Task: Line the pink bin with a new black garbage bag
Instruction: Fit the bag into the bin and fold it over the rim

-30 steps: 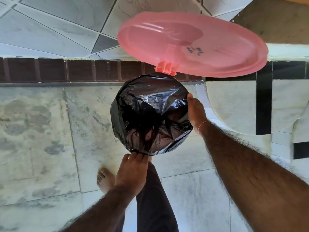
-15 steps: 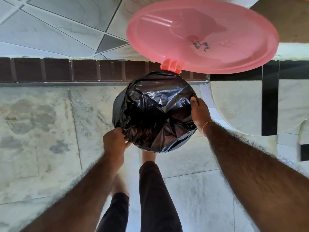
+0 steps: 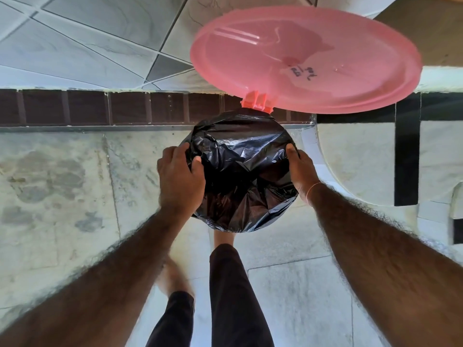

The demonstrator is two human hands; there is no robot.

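Since half a second earlier, the left hand (image 3: 181,181) has climbed from the near-left edge of the bin's mouth up to its left side, and the camera has drawn closer. That hand now lies over the rim, fingers curled together on the black garbage bag (image 3: 241,176), the thumb pressing into the plastic. Opposite it, the right hand (image 3: 300,171) clasps the right edge — thumb on top of the film, the other fingers wrapped down the outside and mostly hidden. A thin pale thread circles the right wrist.

Crinkled and glossy, the bag catches the light in sharp folds and is stretched over the round mouth, sagging into the hollow; it covers the pink bin so fully that only the lid (image 3: 305,58) shows. That lid is a smooth, translucent pink disc, tipped up and open behind the mouth on a chunky hinge (image 3: 258,102), with dark handwriting on its inner face.

Bin and person stand on a floor (image 3: 62,186) of mottled grey-white stone slabs. A band of dark brown tiles (image 3: 100,106) runs along the base of the pale tiled wall behind. Dark trouser legs and bare feet show below — the left foot is blurred.
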